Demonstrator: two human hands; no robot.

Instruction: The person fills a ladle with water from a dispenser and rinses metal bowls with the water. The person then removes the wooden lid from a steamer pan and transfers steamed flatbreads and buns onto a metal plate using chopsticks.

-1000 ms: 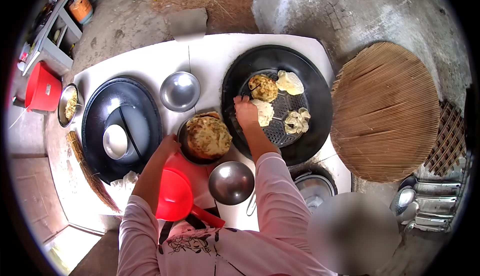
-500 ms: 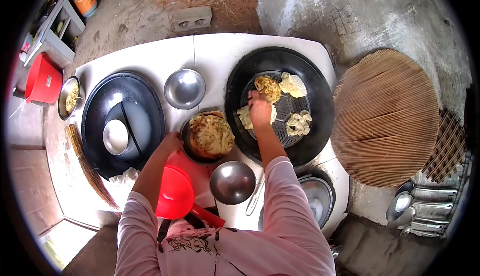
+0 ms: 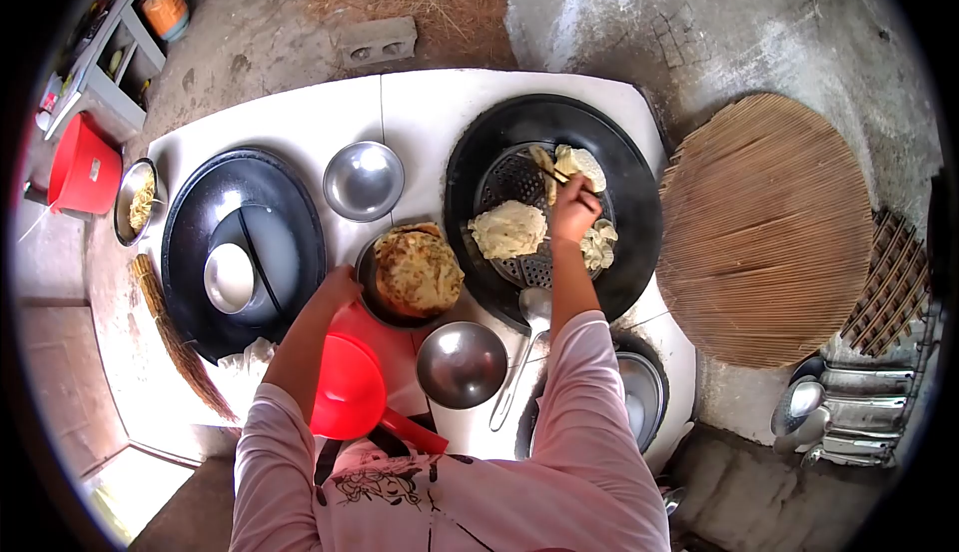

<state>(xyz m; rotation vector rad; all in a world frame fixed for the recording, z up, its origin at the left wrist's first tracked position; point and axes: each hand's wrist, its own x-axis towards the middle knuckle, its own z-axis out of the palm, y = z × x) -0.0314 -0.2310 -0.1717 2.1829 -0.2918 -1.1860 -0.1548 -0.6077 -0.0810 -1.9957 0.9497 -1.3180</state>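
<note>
My right hand is closed on dark chopsticks over the large black wok on the right. The chopstick tips are at a browned flat cake, which is tilted up beside a pale piece of food. A pale lump lies on the perforated rack, and folded pale pieces lie right of my wrist. My left hand grips the rim of a metal bowl that holds browned flatbread; its fingertips are partly hidden.
A red dipper, an empty metal bowl and a ladle are near my body. Another metal bowl stands behind. At left are a black wok and a straw brush; at right, a round slatted lid.
My right hand has moved right from the pale lump. The browned cake has shifted right and now stands tilted. The ladle's bowl has come into view. My left hand stays at the bowl.
</note>
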